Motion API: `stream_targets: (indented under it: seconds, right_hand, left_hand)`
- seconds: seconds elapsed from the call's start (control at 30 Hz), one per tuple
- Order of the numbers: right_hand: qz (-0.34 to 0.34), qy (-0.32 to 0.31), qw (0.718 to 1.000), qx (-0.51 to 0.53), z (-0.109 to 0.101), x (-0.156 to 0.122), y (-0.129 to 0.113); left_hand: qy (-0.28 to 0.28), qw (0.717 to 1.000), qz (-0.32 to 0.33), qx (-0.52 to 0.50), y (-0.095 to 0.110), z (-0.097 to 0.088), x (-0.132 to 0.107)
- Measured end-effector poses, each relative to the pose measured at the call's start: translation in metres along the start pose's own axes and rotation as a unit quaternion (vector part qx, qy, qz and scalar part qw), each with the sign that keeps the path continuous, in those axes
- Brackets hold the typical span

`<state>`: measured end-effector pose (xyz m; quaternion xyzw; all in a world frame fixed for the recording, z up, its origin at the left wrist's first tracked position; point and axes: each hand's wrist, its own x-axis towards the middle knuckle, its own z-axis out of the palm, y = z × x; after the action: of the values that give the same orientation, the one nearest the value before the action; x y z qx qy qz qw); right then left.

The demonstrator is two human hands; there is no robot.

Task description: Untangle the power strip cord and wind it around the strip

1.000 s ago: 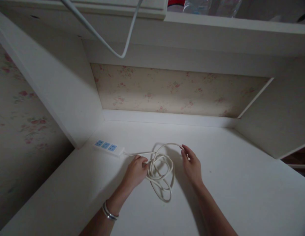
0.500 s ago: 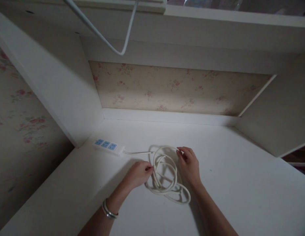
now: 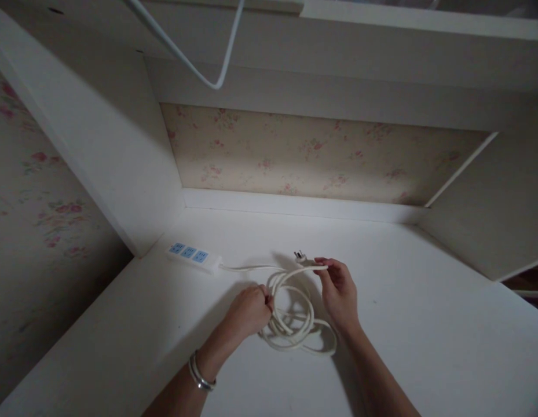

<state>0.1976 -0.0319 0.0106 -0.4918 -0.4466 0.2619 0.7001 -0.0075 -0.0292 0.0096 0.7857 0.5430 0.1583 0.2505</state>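
A white power strip (image 3: 194, 259) with blue socket faces lies at the back left of the white desk. Its cream cord (image 3: 310, 321) runs right into a loose coil in front of me. My left hand (image 3: 251, 310) is closed on the coil's left side, gripping the cord. With my right hand (image 3: 338, 289) I pinch the cord near its plug end at the coil's upper right. The plug (image 3: 300, 258) points left, its metal prongs showing just beyond my right fingertips.
White side panels (image 3: 116, 145) flank the desk (image 3: 425, 324), with a shelf above. A bent white rod or cable (image 3: 216, 84) hangs from the upper left. Floral wallpaper (image 3: 312, 150) covers the back and the left wall.
The plug has come into view beside my right hand, which has lifted the cord end slightly away from the coil. My left hand has shifted a little right and closed more tightly.
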Motion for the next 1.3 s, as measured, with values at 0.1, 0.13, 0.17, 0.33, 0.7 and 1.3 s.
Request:
stream_targets:
  seconds: [0.1, 0.13, 0.17, 0.33, 0.7, 1.3]
  right_hand:
    - [-0.016, 0.068, 0.997, 0.045, -0.005, 0.008, -0.002]
    - [-0.018, 0.095, 0.994, 0.056, -0.007, 0.011, -0.002]
    - [-0.017, 0.121, 0.99, 0.066, -0.009, 0.013, -0.002]
    - [0.012, 0.227, 0.972, 0.064, -0.022, 0.026, 0.008]
    - [0.079, 0.235, 0.951, -0.187, -0.074, 0.044, 0.051]
    - [0.023, 0.132, 0.934, -0.332, -0.055, 0.032, 0.028]
  left_hand:
    - [0.02, 0.997, -0.066, -0.046, -0.003, 0.004, 0.003]
    - [0.016, 0.993, -0.09, -0.078, -0.005, 0.006, 0.005]
    - [0.011, 0.988, -0.109, -0.113, -0.008, 0.008, 0.007]
    - [0.042, 0.946, -0.174, -0.271, -0.02, 0.015, 0.021]
    - [0.148, 0.879, -0.182, -0.416, -0.016, 0.004, 0.024]
    - [0.196, 0.964, 0.14, -0.11, 0.001, -0.001, 0.005]
